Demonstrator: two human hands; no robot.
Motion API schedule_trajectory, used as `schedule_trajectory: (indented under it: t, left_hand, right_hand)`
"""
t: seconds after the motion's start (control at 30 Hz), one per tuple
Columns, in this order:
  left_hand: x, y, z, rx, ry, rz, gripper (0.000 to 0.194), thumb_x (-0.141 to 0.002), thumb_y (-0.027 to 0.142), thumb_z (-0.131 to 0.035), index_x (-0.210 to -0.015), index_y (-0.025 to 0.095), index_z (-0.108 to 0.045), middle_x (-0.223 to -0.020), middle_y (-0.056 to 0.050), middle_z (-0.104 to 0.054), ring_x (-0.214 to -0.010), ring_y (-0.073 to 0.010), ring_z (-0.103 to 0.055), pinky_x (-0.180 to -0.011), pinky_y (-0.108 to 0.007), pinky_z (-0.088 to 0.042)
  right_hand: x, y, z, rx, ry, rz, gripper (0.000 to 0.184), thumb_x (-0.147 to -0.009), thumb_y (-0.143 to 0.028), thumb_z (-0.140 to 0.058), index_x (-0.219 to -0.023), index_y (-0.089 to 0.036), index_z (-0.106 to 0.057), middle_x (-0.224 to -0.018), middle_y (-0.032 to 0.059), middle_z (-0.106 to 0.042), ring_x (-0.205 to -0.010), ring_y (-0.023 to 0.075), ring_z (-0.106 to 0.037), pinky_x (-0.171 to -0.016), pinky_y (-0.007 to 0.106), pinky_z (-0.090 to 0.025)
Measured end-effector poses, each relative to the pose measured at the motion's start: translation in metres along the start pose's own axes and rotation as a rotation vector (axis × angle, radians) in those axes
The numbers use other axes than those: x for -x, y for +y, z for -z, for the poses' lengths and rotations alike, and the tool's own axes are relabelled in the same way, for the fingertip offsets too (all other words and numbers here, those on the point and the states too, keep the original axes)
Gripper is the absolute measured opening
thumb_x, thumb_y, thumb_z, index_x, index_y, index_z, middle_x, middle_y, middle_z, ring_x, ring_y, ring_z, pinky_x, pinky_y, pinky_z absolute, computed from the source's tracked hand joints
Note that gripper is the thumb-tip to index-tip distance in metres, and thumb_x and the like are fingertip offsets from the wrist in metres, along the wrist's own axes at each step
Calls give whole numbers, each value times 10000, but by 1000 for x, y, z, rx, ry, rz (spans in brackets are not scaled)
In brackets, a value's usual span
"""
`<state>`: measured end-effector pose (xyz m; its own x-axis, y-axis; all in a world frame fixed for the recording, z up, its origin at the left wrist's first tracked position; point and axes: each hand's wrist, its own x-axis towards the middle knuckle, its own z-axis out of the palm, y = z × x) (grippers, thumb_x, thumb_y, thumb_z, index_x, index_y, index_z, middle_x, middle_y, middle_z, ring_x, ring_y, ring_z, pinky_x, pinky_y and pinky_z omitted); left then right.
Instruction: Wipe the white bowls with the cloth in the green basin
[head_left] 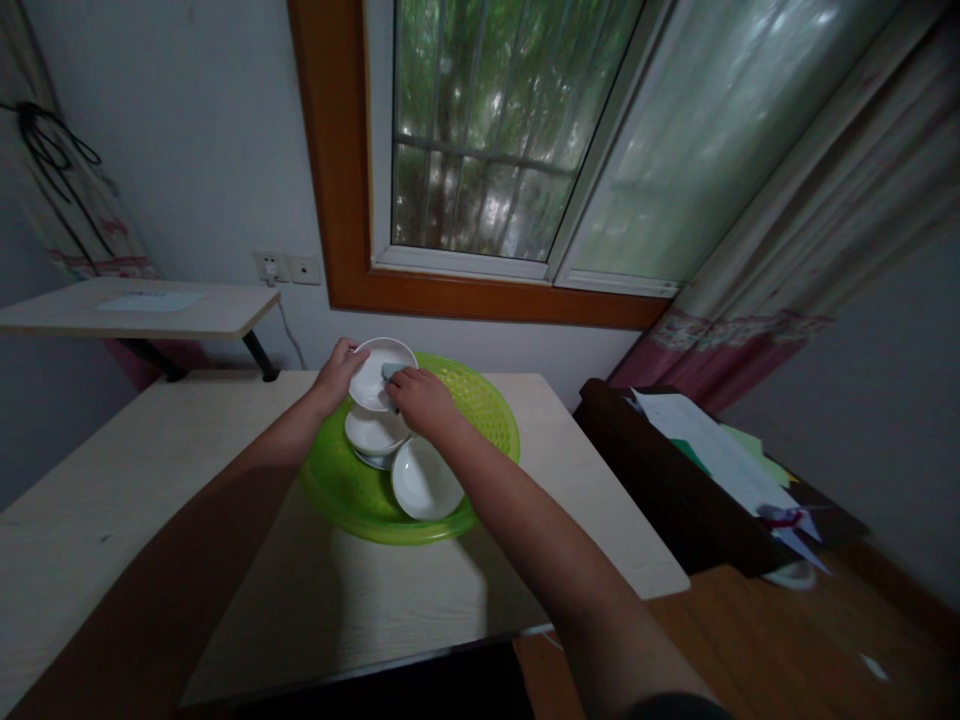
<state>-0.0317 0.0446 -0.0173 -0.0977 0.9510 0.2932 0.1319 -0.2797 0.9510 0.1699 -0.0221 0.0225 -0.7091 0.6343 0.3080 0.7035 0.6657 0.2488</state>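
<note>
My left hand (339, 372) grips the rim of a white bowl (367, 385), which is tilted so that its inside faces me. Against the inside of that bowl, my right hand (425, 400) presses a small grey-blue cloth (391, 370), its fingers closed round it. Below sits a second white bowl (373, 432), stacked on another white dish (377, 461). A third white bowl (426, 482) leans beside them, partly behind my right forearm. All of these are in or over a round green plastic basket (330, 490).
The basket stands on a pale wooden table (247, 570). A raised shelf (225, 318) on black legs is at the left. The window frame (480, 312) and wall lie behind. To the right, a dark cabinet (660, 480) carries papers (712, 440).
</note>
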Motion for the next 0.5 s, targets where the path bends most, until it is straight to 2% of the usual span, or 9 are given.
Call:
schedule_trajectory:
  t: [0.07, 0.13, 0.3, 0.4, 0.5]
  left_hand:
    - [0, 0, 0, -29, 11, -15, 372, -782, 524, -627, -1002, 242, -521, -849, 20, -543, -746, -154, -539, -673, -275, -405]
    - [1, 2, 0, -53, 8, -27, 393, -784, 522, -625, -1044, 250, -513, -856, 19, -527, -749, -156, -536, -688, -282, -409]
    - [7, 11, -2, -115, 10, -70, 377, -823, 532, -573, -1051, 242, -497, -857, 15, -504, -788, -170, -519, -738, -302, -407]
    - [9, 13, -4, -79, -29, -75, 368, -834, 544, -542, -1016, 228, -496, -879, 8, -523, -831, -179, -524, -780, -312, -416]
    - [9, 12, -8, -35, -90, -66, 371, -820, 540, -553, -996, 220, -489, -904, 3, -542, -858, -176, -540, -814, -314, -433]
  right_hand:
    - [0, -3, 0, -49, -28, 12, 218, -964, -216, -527, -1121, -156, -666, -1128, 118, -680, -1067, 266, -595, -885, 387, -498]
    - [1, -5, -2, -134, -52, 47, 317, -943, -285, -572, -1233, -168, -625, -1185, 111, -678, -1083, 267, -608, -896, 385, -511]
    - [0, -9, -9, -377, -14, 150, 643, -966, -433, -542, -1514, -151, -359, -1483, 134, -517, -1319, 231, -527, -1074, 356, -442]
    - [-3, -13, -17, -334, 47, 151, 735, -958, -489, -543, -1537, -101, -310, -1565, 178, -406, -1427, 263, -420, -1165, 386, -355]
    - [-4, -14, -23, -220, 71, 83, 760, -955, -515, -538, -1534, -75, -318, -1594, 196, -352, -1479, 314, -329, -1212, 459, -273]
